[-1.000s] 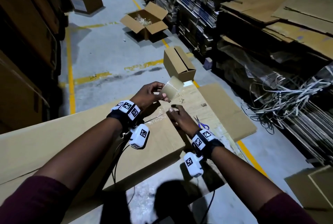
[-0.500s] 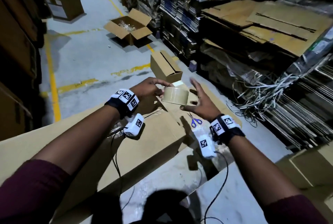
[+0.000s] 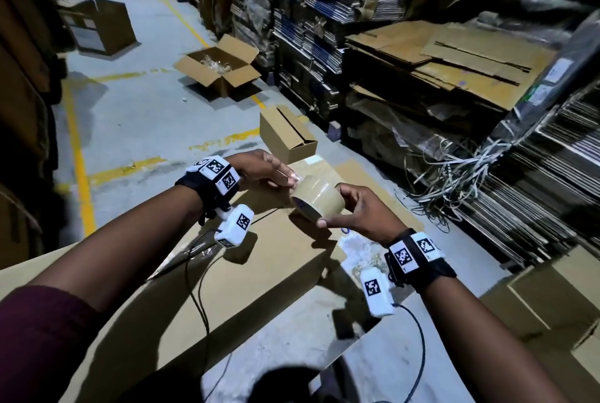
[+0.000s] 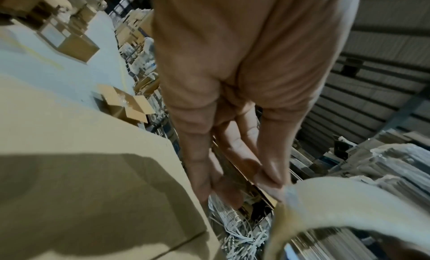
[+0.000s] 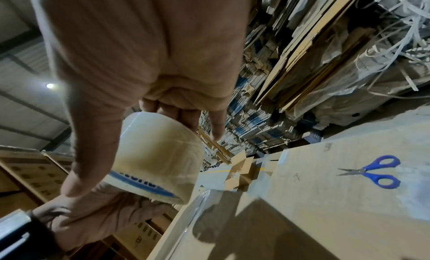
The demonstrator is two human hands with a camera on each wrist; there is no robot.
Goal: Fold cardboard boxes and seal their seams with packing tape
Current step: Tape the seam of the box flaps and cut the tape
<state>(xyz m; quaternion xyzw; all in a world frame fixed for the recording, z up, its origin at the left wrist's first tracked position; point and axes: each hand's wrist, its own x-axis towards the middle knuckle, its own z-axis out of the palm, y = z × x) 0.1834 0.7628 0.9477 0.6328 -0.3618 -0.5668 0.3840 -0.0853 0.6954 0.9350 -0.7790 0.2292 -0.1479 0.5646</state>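
Note:
A roll of clear packing tape (image 3: 319, 199) is held above a large flat cardboard box (image 3: 201, 272). My right hand (image 3: 350, 211) grips the roll, thumb on the near rim and fingers over the far side; the right wrist view shows the tape roll (image 5: 158, 153) with blue print on its core. My left hand (image 3: 279, 172) pinches the tape's loose end at the roll's top left edge. In the left wrist view the left hand's fingertips (image 4: 267, 179) meet the tape roll (image 4: 349, 205).
Blue-handled scissors (image 5: 374, 170) lie on the flat cardboard to the right. A small closed box (image 3: 285, 133) and an open box (image 3: 224, 71) stand on the floor ahead. Stacked cardboard and loose strapping (image 3: 461, 169) crowd the right side.
My right hand, open beside the roll half a second ago, now grips it. The left hand has shifted from holding the roll to pinching the tape's end. The head view has dropped slightly.

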